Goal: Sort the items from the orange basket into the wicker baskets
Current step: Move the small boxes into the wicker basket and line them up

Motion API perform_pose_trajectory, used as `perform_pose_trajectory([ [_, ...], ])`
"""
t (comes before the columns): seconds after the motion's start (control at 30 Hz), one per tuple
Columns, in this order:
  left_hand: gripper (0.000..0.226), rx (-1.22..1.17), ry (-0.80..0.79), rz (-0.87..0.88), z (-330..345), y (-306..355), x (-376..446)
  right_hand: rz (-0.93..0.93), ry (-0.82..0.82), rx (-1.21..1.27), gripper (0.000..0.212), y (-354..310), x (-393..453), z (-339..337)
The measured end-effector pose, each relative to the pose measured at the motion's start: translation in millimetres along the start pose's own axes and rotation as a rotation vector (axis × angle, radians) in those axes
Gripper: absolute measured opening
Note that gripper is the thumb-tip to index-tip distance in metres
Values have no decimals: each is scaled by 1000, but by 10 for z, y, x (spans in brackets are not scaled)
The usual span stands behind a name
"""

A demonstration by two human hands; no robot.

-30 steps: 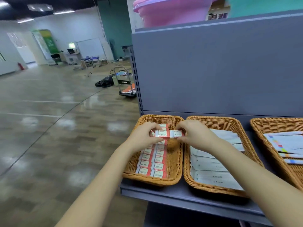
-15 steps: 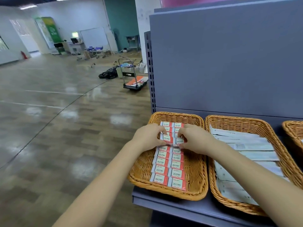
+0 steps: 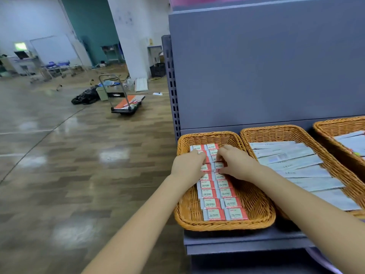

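Head view: left hand (image 3: 189, 165) and right hand (image 3: 236, 165) pinched packs (image 3: 218, 166) into rows in the 6 o'clock basket (image 3: 256, 214); placing step; next, letting go.

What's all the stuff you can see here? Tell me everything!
Wicker baskets: three, tan, side by side on the shelf; leftmost, middle, right one cut off.
2B eraser packs: two columns, red and white, in the leftmost basket.
Paper packets: overlapping stack, pale grey, in the middle basket.
Shelf: one, grey, under the baskets.
Platform trolley: one, on the floor behind.
Black bag: one, beside the trolley.
Left hand and right hand: both on the eraser packs, mid-basket.
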State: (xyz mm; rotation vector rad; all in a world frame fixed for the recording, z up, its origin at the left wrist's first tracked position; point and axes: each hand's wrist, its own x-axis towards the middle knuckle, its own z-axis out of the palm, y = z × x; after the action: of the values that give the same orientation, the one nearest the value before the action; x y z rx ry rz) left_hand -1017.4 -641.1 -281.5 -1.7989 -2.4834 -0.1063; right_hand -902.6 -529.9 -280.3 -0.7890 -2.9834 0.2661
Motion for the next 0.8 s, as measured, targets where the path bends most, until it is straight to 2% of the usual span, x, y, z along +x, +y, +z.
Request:
perform_pose_trajectory([
  [0.2, 27, -123, -24, 38, 24, -53, 9, 69, 32, 10, 30, -72, -26, 10],
  [0.5, 30, -14, 9, 64, -53, 59, 103, 34, 72, -60, 24, -43, -67, -89],
  [0.67, 33, 70, 122, 110, -275, 456, 432, 32, 216, -185, 24, 254, -232, -351],
  [0.8, 38, 173, 90, 221, -310, 1019, 673, 106, 170, -249, 33, 768, -480, -465],
])
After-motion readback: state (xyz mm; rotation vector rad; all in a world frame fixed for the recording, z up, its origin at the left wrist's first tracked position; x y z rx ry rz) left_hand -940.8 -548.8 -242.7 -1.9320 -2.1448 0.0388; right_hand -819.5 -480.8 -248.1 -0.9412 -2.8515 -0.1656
